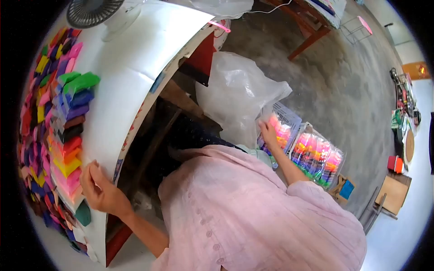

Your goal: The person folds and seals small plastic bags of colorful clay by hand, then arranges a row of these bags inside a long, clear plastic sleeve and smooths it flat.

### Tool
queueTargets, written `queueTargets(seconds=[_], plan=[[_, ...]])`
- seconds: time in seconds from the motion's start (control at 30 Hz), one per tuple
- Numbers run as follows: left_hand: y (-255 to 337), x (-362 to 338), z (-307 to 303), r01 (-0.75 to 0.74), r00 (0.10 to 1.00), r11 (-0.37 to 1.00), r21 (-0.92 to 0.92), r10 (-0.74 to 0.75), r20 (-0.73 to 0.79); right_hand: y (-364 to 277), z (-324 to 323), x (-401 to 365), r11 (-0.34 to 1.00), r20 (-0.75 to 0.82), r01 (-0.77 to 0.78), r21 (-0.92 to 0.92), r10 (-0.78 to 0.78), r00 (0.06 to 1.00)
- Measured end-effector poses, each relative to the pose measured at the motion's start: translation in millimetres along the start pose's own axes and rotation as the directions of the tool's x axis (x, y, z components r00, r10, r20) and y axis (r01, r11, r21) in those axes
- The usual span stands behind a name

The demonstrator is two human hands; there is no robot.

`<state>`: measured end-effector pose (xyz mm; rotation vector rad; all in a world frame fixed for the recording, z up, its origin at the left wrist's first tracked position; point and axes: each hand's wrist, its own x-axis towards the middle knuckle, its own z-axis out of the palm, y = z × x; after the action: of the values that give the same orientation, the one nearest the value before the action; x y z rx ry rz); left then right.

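Note:
My left hand (100, 189) is over the edge of the white table (122, 67), beside a row of overlapping coloured packets (68, 140) running from green to pink. Its fingers are curled together, and anything between them is too small to make out. On the other side, my right hand (267, 134) reaches down to a grey plastic basket (289, 116) on the floor, at the clear bags of bright multicoloured packets (281, 128) in it. Those fingers are bent against the bags; what they grip is hidden.
A large clear plastic bag (235, 90) lies beside the table. A second basket of coloured packets (316, 153) stands next to the first. A fan (92, 11) stands on the table, and a heap of loose packets (38, 149) covers its far side. A wooden stool (342, 189) is at the right.

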<state>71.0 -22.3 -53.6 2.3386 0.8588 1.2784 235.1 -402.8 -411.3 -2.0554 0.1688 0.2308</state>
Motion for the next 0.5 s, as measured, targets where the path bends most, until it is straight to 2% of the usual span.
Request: queueTargets(seconds=[0.07, 0.1, 0.13, 0.17, 0.2, 0.27, 0.3, 0.33, 0.37, 0.4, 0.5], plan=[[26, -15, 9, -0.148, 0.986, 0.981, -0.122, 0.156, 0.057, -6, 20, 33, 0.899, 0.225, -0.311, 0.308, 0.249, 0.942], [50, -26, 19, -0.086, 0.972, 0.980, -0.181, 0.122, 0.199, -22, 30, 41, 0.796, 0.322, -0.405, 0.450, 0.279, 0.905], [64, -31, 32, -0.181, 0.900, 0.956, -0.230, 0.255, 0.353, -39, 41, 47, 0.662, 0.422, -0.494, 0.564, 0.283, 0.861], [85, -43, 46, 0.031, 0.825, 0.955, -0.296, 0.143, 0.547, -74, 47, 46, 0.626, 0.438, -0.504, 0.595, 0.273, 0.857], [89, -56, 66, 0.054, 0.739, 0.947, -0.317, 0.176, 0.650, -105, 52, 45, 0.588, 0.454, -0.513, 0.625, 0.261, 0.852], [92, -91, 108, 0.110, 0.603, 0.937, -0.332, 0.202, 0.772, -125, 67, 59, 0.576, 0.543, -0.508, 0.640, 0.128, 0.830], [89, -105, 131, 0.133, 0.505, 0.941, -0.313, 0.207, 0.838, -133, 72, 61, 0.568, 0.581, -0.506, 0.649, 0.060, 0.812], [77, -124, 157, 0.074, 0.496, 0.951, -0.300, 0.226, 0.839, -147, 75, 59, 0.587, 0.585, -0.501, 0.636, 0.057, 0.809], [67, -137, 181, 0.055, 0.453, 0.977, -0.208, 0.161, 0.877, -166, 74, 56, 0.605, 0.589, -0.496, 0.623, 0.055, 0.806], [66, -145, 199, 0.058, 0.419, 0.997, -0.045, 0.016, 0.908, -177, 72, 55, 0.623, 0.594, -0.491, 0.609, 0.053, 0.803], [31, -172, 265, 0.413, 0.455, 0.909, 0.052, -0.256, 0.853, -178, 64, 67, 0.532, 0.670, -0.540, 0.652, -0.070, 0.739]])
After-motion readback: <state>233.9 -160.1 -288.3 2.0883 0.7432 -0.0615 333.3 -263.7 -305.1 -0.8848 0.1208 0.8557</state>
